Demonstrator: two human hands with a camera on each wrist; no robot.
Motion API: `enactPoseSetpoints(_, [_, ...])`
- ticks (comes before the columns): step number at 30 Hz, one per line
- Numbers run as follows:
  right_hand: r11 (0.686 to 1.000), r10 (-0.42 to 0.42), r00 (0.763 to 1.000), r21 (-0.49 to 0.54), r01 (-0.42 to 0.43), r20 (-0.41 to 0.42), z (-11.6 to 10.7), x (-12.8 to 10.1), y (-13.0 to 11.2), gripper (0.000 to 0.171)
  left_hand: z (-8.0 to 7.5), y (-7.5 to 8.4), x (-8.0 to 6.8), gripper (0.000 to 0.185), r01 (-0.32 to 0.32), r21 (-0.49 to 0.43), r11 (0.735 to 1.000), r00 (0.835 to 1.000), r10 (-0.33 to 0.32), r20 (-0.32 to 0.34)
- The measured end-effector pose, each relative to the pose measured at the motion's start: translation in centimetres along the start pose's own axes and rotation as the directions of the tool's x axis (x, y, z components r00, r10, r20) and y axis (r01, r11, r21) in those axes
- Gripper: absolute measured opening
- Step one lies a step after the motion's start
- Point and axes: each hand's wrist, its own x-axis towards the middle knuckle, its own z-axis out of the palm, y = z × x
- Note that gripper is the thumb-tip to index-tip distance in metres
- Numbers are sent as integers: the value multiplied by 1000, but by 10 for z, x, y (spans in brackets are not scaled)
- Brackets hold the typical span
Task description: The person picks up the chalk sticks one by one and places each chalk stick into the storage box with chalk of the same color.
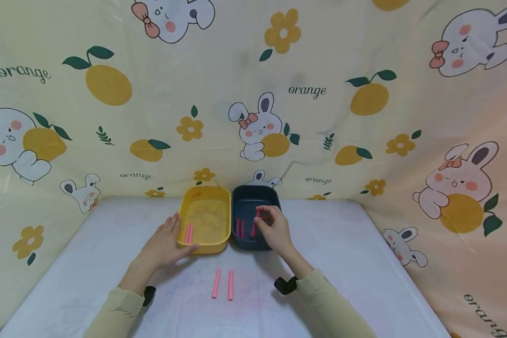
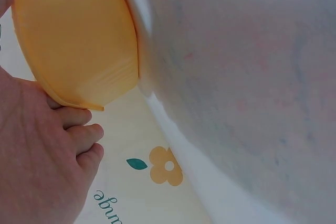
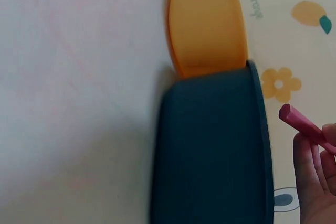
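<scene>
My right hand (image 1: pixel 275 231) pinches a pink stick (image 1: pixel 254 229) between thumb and fingers, tilted over the dark blue container (image 1: pixel 258 245). In the right wrist view the free end of that stick (image 3: pixel 296 119) sticks out past the fingertips. Two more pink sticks (image 1: pixel 239 228) lie side by side inside the dark blue container. My left hand (image 1: pixel 162 244) rests against the near left corner of the yellow container (image 1: pixel 213 247), fingers extended along its side and thumb at the front rim. Two pink sticks (image 1: pixel 188 234) lie in the yellow container.
On the white tabletop (image 1: pixel 186 305), in front of the containers, lie a left pink stick (image 1: pixel 216 283) and a right pink stick (image 1: pixel 230 285). The containers stand side by side near the back edge. A printed cloth (image 1: pixel 219 70) hangs behind and around the table.
</scene>
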Motion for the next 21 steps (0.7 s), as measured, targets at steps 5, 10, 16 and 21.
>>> enactPoseSetpoints(5, [999, -2, 1000, -50, 4, 24, 0, 8, 8, 30, 1, -1, 1, 121, 0, -2, 1000, 1000, 0, 1])
enactPoseSetpoints(10, [995, 40, 996, -95, -32, 78, -2, 16, 15, 28, 2, -3, 2, 120, -11, -1, 1000, 1000, 11, -6])
enactPoseSetpoints(16, [982, 66, 988, -184, -39, 143, -2, 25, 24, 26, 2, -2, 2, 121, -2, 2, 1000, 1000, 2, -3])
enactPoseSetpoints(21, [963, 145, 965, -256, -87, 217, 0, 34, 27, 25, 1, -1, 1, 122, 2, 8, 1000, 1000, -2, 6])
